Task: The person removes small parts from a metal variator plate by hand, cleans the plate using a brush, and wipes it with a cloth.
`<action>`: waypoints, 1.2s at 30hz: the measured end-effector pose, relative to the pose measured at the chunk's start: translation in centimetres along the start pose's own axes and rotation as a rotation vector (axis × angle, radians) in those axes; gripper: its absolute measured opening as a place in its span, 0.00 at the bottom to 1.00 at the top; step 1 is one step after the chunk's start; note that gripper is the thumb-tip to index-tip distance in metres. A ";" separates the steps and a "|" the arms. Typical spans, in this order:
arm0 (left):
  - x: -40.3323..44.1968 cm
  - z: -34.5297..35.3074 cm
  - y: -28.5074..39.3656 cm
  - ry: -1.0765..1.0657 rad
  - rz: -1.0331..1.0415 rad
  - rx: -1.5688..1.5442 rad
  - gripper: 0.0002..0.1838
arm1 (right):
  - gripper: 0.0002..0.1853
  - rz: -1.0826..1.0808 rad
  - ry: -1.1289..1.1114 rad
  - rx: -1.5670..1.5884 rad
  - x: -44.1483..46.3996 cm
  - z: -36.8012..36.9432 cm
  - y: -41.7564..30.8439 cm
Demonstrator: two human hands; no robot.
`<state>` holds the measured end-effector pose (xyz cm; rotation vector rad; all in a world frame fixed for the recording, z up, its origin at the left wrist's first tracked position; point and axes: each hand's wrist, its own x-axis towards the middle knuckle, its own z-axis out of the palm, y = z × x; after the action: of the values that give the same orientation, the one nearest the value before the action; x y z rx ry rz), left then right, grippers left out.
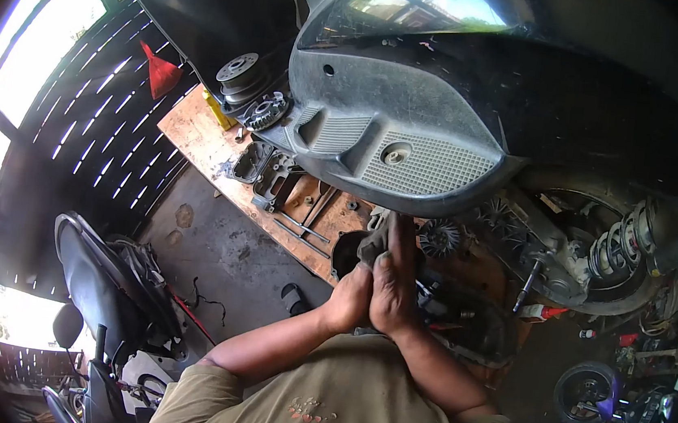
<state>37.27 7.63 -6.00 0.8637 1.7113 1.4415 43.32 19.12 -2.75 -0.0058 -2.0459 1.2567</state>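
My left hand is closed around a dirty grey rag, which is bunched up in front of my chest. Pressed against it is my right hand, its fingers stretched out and pointing away from me along the rag. Just past the hands lies a round dark engine cover on the wooden bench. A finned fan wheel sits to the right of my fingertips. Part of the rag is hidden between the two hands.
A scooter body hangs over the bench, with a spring shock absorber at right. Engine casings, metal rods and a pulley lie on the bench. Another scooter's seat stands at left.
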 end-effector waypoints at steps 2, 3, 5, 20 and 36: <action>-0.1 3.4 -2.2 0.090 0.238 -0.295 0.28 | 0.27 -0.008 -0.005 -0.284 -1.6 0.2 4.3; -0.6 3.5 -1.0 -0.014 0.062 -0.466 0.27 | 0.26 0.092 -0.051 -0.207 -1.4 -0.6 5.0; -1.3 3.3 0.2 0.018 -0.087 -0.351 0.27 | 0.21 0.281 -0.128 -0.291 -0.6 -1.1 5.1; -2.6 0.3 -0.3 -0.191 -0.246 -1.722 0.34 | 0.24 0.676 0.188 0.332 -1.5 0.6 6.5; -1.9 0.2 0.4 0.028 -0.107 -1.575 0.34 | 0.21 0.349 0.008 0.271 -2.4 1.0 1.5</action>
<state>38.39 6.19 -5.39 -0.1434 0.2218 2.0497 44.04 18.27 -5.52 -0.2510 -1.9053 1.7375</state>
